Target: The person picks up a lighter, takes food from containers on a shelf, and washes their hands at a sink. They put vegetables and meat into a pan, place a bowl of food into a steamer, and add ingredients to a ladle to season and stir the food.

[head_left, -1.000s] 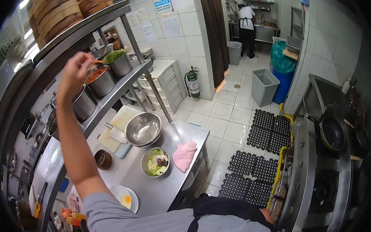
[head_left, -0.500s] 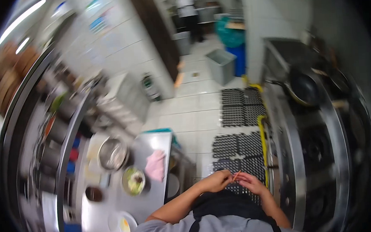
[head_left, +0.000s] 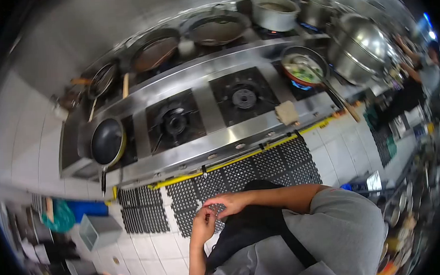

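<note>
My left hand (head_left: 202,227) is closed, with a small reddish piece (head_left: 207,217) showing at its fingertips. My right hand (head_left: 230,203) meets it from the right, fingers curved and thumb apart, its fingertips close to the left ones. Both are in front of my dark apron (head_left: 245,226), above the black perforated floor mats (head_left: 242,174). What the piece is cannot be made out.
A steel stove (head_left: 205,105) runs across the view, with a black wok (head_left: 107,142) at left and a pan of green food (head_left: 301,71) over a flame. A folded cloth (head_left: 286,112) lies on its edge. A co-worker (head_left: 425,72) is at right; a grey bin (head_left: 99,231) at lower left.
The view has swung from the steel worktable and aisle to face the stove. My hands remain close together; the reddish piece between them shows less than before.
</note>
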`<move>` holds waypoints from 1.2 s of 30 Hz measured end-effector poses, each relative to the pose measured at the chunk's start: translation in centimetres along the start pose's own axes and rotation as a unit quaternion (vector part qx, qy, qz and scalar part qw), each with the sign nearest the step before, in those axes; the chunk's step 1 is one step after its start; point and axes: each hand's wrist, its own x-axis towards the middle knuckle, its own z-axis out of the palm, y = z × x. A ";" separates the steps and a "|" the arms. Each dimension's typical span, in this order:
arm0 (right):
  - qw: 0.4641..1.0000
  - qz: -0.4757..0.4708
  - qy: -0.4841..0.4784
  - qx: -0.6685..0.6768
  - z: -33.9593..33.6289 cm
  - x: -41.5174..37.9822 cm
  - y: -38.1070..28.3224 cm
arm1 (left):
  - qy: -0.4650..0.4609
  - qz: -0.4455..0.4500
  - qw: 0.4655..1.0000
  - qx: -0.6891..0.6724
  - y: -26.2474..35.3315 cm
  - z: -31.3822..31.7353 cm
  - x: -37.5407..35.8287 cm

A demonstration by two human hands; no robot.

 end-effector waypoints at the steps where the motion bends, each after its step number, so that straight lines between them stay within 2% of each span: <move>1: 1.000 0.010 0.024 -0.006 0.4 0.2 -0.3 | -0.019 0.010 1.000 0.003 0.2 -1.1 0.6; 3: 0.973 0.087 0.042 0.210 0.8 -1.1 0.0 | -0.068 0.000 0.998 -0.001 0.5 -1.3 1.7; 4: 0.982 0.104 0.079 0.140 0.9 -2.2 -0.2 | -0.082 0.025 0.996 0.014 0.8 -1.1 2.2; 6: 0.971 0.140 0.103 0.162 1.8 -4.5 -1.2 | -0.098 0.066 0.992 0.040 0.7 -0.2 2.7; 9: 0.953 0.187 0.156 0.178 3.9 -7.6 -1.5 | -0.156 0.084 0.984 0.006 -1.2 1.6 3.6; 11: 0.904 0.279 0.268 0.183 5.5 -9.7 -2.2 | -0.172 0.086 0.981 -0.002 -1.2 2.7 3.6; 13: 0.883 0.315 0.291 0.191 6.4 -11.6 -2.5 | -0.221 0.081 0.972 -0.007 -1.3 4.1 3.5; 15: 0.864 0.301 0.346 0.207 6.8 -13.2 -2.6 | -0.220 0.105 0.970 -0.018 -1.0 5.3 3.1; 19: 0.861 0.310 0.352 0.198 6.0 -15.5 -2.5 | -0.209 0.089 0.973 -0.034 -0.2 7.0 2.4; 22: 0.884 0.289 0.327 0.169 4.3 -17.1 -3.0 | -0.200 0.026 0.975 -0.096 -0.1 8.6 1.6; 25: 0.912 0.238 0.293 0.158 2.7 -19.6 -1.5 | -0.186 0.009 0.978 -0.091 0.7 10.8 1.0; 27: 0.909 0.235 0.291 0.186 0.7 -22.1 -1.6 | -0.175 -0.013 0.979 -0.104 1.8 13.0 0.8; 29: 0.926 0.235 0.272 0.110 -1.3 -25.6 -0.8 | -0.140 -0.086 0.975 -0.151 1.5 15.7 0.3; 30: 0.918 0.229 0.286 0.153 -2.7 -27.2 -0.8 | -0.108 -0.112 0.964 -0.214 1.1 17.0 0.1; 31: 0.917 0.239 0.283 0.145 -4.5 -29.3 -0.9 | -0.115 -0.108 0.966 -0.206 0.7 18.3 -0.1; 33: 0.908 0.207 0.318 0.181 -8.4 -32.5 -3.8 | -0.074 -0.158 0.964 -0.202 -1.1 19.7 -0.6; 36: 0.912 0.025 0.311 0.266 -13.6 -36.5 -10.6 | -0.054 -0.248 0.955 -0.152 -4.4 21.1 -2.3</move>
